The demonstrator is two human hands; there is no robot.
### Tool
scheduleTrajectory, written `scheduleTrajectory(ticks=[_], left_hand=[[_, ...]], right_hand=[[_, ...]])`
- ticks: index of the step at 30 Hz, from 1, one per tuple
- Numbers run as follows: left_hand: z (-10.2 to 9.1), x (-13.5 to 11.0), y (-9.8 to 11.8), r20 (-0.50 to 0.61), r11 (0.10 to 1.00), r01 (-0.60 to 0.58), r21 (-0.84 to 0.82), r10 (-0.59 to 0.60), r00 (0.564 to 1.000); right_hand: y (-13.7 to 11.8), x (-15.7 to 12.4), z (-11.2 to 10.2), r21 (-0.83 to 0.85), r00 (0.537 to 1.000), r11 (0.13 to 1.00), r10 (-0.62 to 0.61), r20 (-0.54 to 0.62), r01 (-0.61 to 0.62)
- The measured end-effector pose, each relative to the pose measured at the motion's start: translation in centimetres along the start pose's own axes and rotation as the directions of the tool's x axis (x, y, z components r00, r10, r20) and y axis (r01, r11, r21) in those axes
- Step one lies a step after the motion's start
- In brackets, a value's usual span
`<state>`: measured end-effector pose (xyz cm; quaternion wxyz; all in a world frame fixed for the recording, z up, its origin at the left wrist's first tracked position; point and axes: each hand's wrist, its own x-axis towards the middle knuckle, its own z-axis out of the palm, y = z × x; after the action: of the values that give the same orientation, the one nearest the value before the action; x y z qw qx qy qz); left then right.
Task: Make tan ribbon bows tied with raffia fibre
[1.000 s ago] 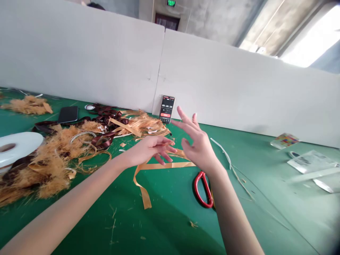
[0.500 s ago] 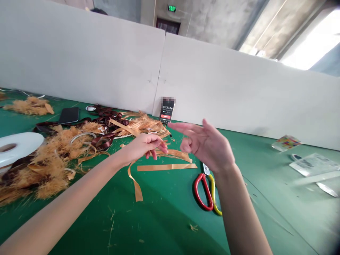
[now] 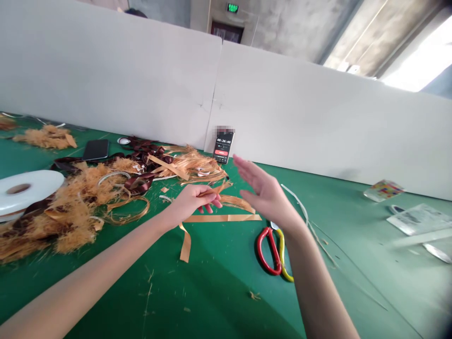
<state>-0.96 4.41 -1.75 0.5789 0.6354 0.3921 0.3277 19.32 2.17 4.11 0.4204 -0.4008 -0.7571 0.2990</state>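
Observation:
My left hand is closed in a pinch on a golden-tan ribbon, whose frayed end pokes out beyond the fingertips. A tail of tan ribbon lies below that hand; I cannot tell whether it is the same piece. To the right, my right hand is open, fingers stretched forward, holding nothing I can see. Between the hands and just below them, a flat tan ribbon strip and a frayed ribbon piece lie on the green table. Scissors with red and yellow handles rest beside my right forearm.
Frayed tan fibres, brown ribbon and a tan bundle cover the left side. A white reel and a dark phone lie there. Another phone leans against the white partition. Clear packets lie right.
My right hand has turned and its curled fingers have straightened. More of the ribbon end now shows beyond my left fingertips. A thin pale strand now shows beside my right forearm.

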Motion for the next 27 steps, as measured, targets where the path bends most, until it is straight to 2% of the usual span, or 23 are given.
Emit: scheduleTrajectory(ticks=[1,2,4,5,6,8,9,11,13,14,16,18,20,22,23,24,25,27], left_hand=[[0.2,-0.2,-0.3,-0.002,1.000,0.014,-0.024,-0.014,1.000],[0.4,-0.4,-0.6,-0.002,0.998,0.030,-0.046,-0.030,1.000],[0.5,-0.8,-1.4,-0.005,0.996,0.051,-0.075,-0.052,0.999],[0.5,-0.9,-1.8,-0.012,0.995,0.056,-0.085,-0.057,0.998],[0.3,-1.0,-2.2,-0.026,0.994,0.056,-0.096,-0.059,0.998],[-0.1,-1.2,-2.8,-0.062,0.992,0.047,-0.120,-0.055,0.997],[-0.3,-1.3,-3.0,-0.076,0.990,0.043,-0.131,-0.053,0.996],[-0.7,-1.5,-3.4,-0.091,0.988,0.036,-0.151,-0.050,0.995],[-0.9,-1.8,-3.6,-0.084,0.981,0.047,-0.187,-0.063,0.994],[-0.9,-2.0,-3.8,-0.075,0.977,0.057,-0.206,-0.074,0.994],[-0.7,-2.2,-4.0,-0.054,0.970,0.078,-0.229,-0.092,0.994],[-0.6,-2.4,-4.3,-0.038,0.971,0.088,-0.220,-0.098,0.994],[-0.5,-2.3,-4.5,-0.040,0.976,0.089,-0.198,-0.099,0.994],[-0.4,-2.1,-4.7,-0.051,0.981,0.091,-0.172,-0.101,0.994],[-0.5,-2.1,-4.7,-0.057,0.983,0.090,-0.159,-0.100,0.993],[-0.5,-2.0,-4.7,-0.059,0.986,0.088,-0.145,-0.098,0.993],[-0.5,-2.0,-4.6,-0.055,0.987,0.088,-0.131,-0.096,0.994],[-0.5,-2.0,-4.2,-0.036,0.991,0.089,-0.104,-0.093,0.995]], right_hand=[[0.8,-0.1,0.4,-0.216,0.997,0.976,-0.020,-0.078,0.002],[1.7,-0.3,0.7,-0.364,0.991,0.931,-0.057,-0.119,0.010],[3.1,-0.8,1.1,-0.476,0.978,0.879,-0.118,-0.171,0.023],[3.5,-1.1,1.2,-0.443,0.974,0.896,-0.094,-0.208,-0.008],[3.8,-1.5,1.3,-0.343,0.969,0.938,-0.034,-0.245,-0.053],[3.9,-2.4,1.3,0.050,0.957,0.988,0.157,-0.243,-0.149],[3.8,-2.8,1.3,0.294,0.951,0.939,0.240,-0.193,-0.178],[3.6,-3.7,1.3,0.677,0.948,0.717,0.306,-0.088,-0.168],[3.5,-4.6,1.5,0.840,0.947,0.531,0.313,-0.071,-0.112],[3.6,-4.9,1.6,0.866,0.944,0.490,0.321,-0.072,-0.101],[4.0,-5.4,1.7,0.853,0.941,0.497,0.337,-0.020,-0.159],[4.4,-5.7,2.0,0.720,0.923,0.614,0.372,0.099,-0.324],[4.8,-6.0,2.3,0.504,0.876,0.718,0.428,0.224,-0.480],[5.0,-6.2,2.7,0.342,0.817,0.750,0.460,0.347,-0.567],[5.1,-6.4,2.8,0.331,0.799,0.741,0.451,0.399,-0.584],[5.0,-6.6,2.9,0.373,0.799,0.722,0.426,0.424,-0.583],[5.0,-6.7,2.9,0.436,0.815,0.699,0.399,0.419,-0.567],[4.9,-6.8,2.9,0.597,0.877,0.642,0.360,0.319,-0.481]])
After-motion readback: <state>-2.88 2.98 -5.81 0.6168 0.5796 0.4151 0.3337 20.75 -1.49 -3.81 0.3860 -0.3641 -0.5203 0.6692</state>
